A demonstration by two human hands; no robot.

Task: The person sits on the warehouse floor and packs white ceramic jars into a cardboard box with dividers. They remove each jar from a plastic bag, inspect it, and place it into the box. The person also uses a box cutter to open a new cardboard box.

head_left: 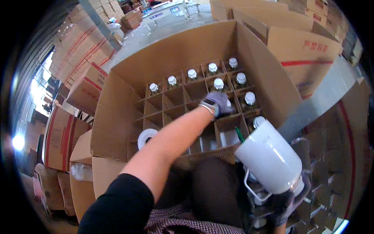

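My left hand [219, 101], in a grey glove with a watch at the wrist, reaches into a large cardboard box [171, 46]. Its fingers close over the top of a white-capped bottle [229, 103], which they mostly hide. Several more clear bottles with white caps [218, 84] stand upright in the divider's cells [194, 91], along the far row and right side. At the lower right, my gloved right hand [290, 201] grips the narrow end of a glossy white jug [270, 156] with a thin handle. The jug is tilted over the box's near right corner.
A white round piece [147, 137] sits in the box's near left cells. Something green [239, 134] shows beside the jug. Other cartons stand close by, at the left [64, 136] and far right [300, 58]. A second divided box [323, 171] is at the lower right.
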